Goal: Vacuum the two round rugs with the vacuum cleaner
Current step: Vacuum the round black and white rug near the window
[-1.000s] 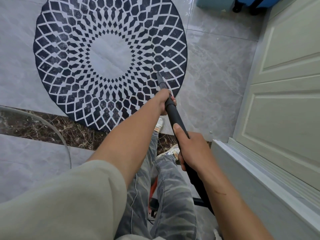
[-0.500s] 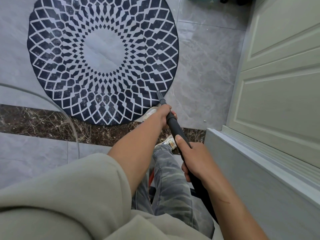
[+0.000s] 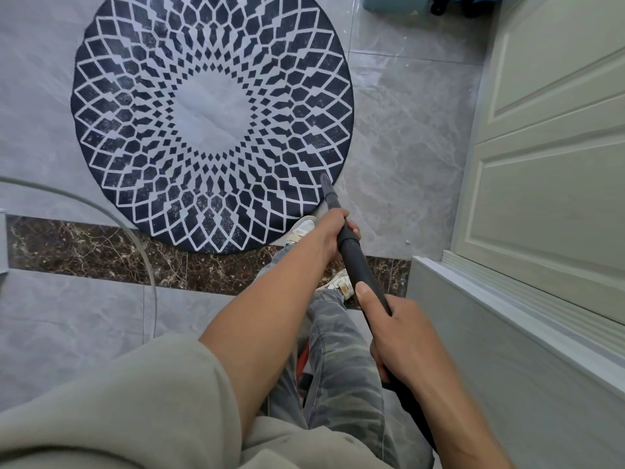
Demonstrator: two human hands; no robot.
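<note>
Round rug (image 3: 209,120) lay flat on grey floor tile (image 3: 406,147); second rug not in view | vacuum wand (image 3: 358,262) angled down, tip at rug's near-right edge | left hand (image 3: 333,231) wrapped wand low, apparently to steer | right hand (image 3: 402,336) clasped it higher, thumb along shaft, likely for push.

Bright, even, diffuse light; shadows faint. Soft pale glare on glossy floor tiles (image 3: 389,72) right of rug (image 3: 209,106). Pattern on rug sharp. Close sleeve (image 3: 118,401) at bottom edge soft, out of focus. Wide-angle bowing bends door (image 3: 558,147) panels at right edge. Colours slightly cool.
</note>
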